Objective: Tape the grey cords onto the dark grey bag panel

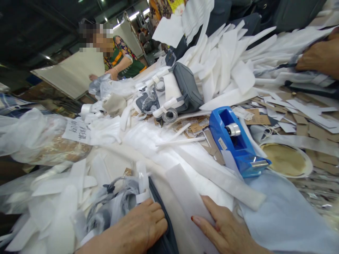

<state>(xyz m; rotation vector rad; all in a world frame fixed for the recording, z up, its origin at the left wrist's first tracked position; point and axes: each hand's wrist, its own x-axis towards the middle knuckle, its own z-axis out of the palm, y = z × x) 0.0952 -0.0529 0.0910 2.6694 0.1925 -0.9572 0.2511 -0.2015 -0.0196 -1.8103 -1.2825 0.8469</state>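
Note:
My left hand (137, 227) lies at the bottom centre, fingers curled over a dark grey bag (160, 211) partly wrapped in clear plastic. My right hand (222, 229) rests flat, fingers apart, on a long white foam strip (185, 192) lying across white sheets. A blue tape dispenser (235, 141) stands just beyond my right hand. Farther back lies a grey bag (185, 88) with white foam wrapped around its straps.
Piles of white foam strips (233, 60) cover the far table, with brown paper tags (304, 123) to the right and a round plate (286, 160). Another person's hand (320, 56) reaches in at top right. A co-worker (119, 58) stands at the back left. Bagged goods (39, 137) lie left.

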